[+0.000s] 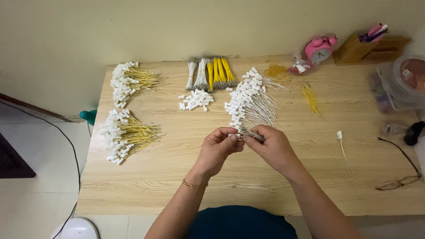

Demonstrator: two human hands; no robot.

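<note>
Your left hand [217, 148] and right hand [272, 148] meet over the middle of the wooden table [177, 186], fingertips pressed together, pinching a small bundle of thin wires [251, 133] between them. At 12 o'clock of your hands, just beyond, lies a heap of white-capped wires [248, 102]. At 11 o'clock sit loose white caps [195, 99]. At 9 o'clock, well apart, lies a pile of yellow capped wires [126, 135]. At 3 o'clock lie glasses [400, 170].
</note>
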